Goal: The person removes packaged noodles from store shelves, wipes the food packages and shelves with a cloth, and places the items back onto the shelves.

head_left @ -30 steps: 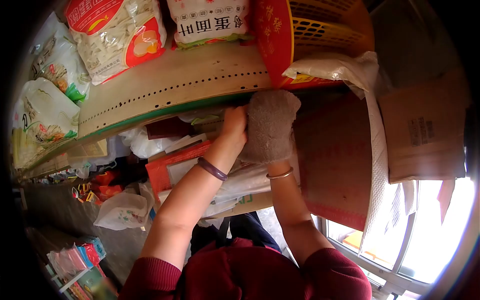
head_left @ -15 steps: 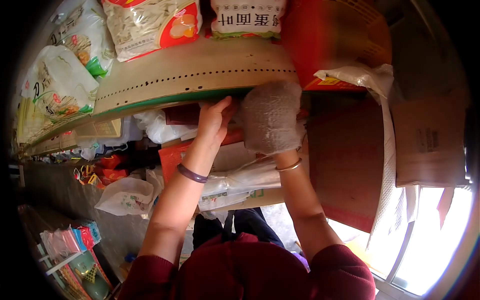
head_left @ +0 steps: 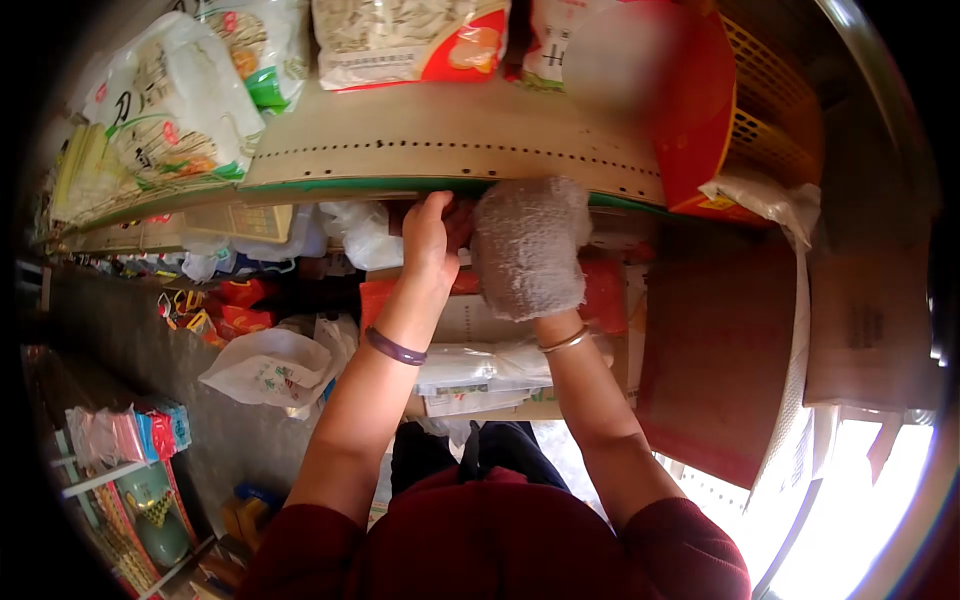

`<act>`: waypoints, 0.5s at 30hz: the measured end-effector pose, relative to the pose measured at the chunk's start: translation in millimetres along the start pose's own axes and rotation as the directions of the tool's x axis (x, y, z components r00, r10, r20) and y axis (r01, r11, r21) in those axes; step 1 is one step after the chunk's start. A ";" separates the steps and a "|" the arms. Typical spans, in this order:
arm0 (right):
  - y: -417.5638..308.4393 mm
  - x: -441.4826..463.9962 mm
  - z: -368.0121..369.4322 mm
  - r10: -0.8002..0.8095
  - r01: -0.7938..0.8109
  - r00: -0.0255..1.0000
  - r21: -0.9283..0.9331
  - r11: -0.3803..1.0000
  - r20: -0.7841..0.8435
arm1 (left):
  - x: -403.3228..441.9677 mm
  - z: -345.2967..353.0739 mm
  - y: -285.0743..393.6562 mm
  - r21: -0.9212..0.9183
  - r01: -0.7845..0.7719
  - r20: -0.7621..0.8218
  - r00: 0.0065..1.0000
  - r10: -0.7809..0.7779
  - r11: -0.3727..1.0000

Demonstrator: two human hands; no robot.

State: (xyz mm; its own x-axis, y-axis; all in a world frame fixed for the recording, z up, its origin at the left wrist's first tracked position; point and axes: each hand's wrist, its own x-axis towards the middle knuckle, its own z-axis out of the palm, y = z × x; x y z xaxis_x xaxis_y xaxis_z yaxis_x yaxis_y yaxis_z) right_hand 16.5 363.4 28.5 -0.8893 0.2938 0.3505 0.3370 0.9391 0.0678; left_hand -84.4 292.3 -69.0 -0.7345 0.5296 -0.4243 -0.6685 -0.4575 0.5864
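Observation:
My left hand (head_left: 430, 238), bare above a purple bangle (head_left: 396, 346), is at the green front edge of the shelf (head_left: 450, 135), its thumb side raised and its fingers partly hidden in shadow. A fuzzy grey-brown cloth mitt (head_left: 532, 248) covers my right hand completely, down to just above a metal bangle (head_left: 566, 340). The mitt lies just right of my left hand, against the shelf edge. The fingers inside it cannot be seen.
Noodle bags (head_left: 410, 40) and a red box (head_left: 700, 110) with a yellow basket (head_left: 768, 95) stand on the shelf. Below are a white plastic bag (head_left: 268, 368) and plastic-wrapped packs (head_left: 482, 366). Large cardboard (head_left: 715, 350) stands at right.
The view has shifted leftward along the shelf. My left hand has come off the mitt's side and now sits slightly apart from it, thumb up. The mitt has moved left along the shelf edge.

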 end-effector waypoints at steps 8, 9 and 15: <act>-119.1 61.5 60.2 -0.150 0.149 0.989 0.111 0.983 0.007 | -44.7 -135.2 53.6 -0.002 -0.128 -0.089 0.988 0.127 0.992; -134.1 69.0 60.4 -0.172 0.171 0.985 0.120 0.978 0.001 | -58.5 -153.4 57.2 -0.002 -0.103 -0.144 0.984 0.102 0.995; -197.1 103.8 52.1 -0.347 0.348 0.937 0.026 0.937 -0.029 | -140.7 -288.4 56.6 -0.023 -0.092 -0.319 0.944 0.080 0.995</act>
State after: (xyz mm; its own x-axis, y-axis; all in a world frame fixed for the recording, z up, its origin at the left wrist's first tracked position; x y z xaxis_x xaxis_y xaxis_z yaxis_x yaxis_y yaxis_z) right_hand -158.3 218.1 2.8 -0.9418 -0.0556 0.3316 -0.0016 0.9870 0.1610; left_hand -52.4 -14.1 -175.1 -0.7845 0.2353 -0.5738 -0.6002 -0.5207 0.6071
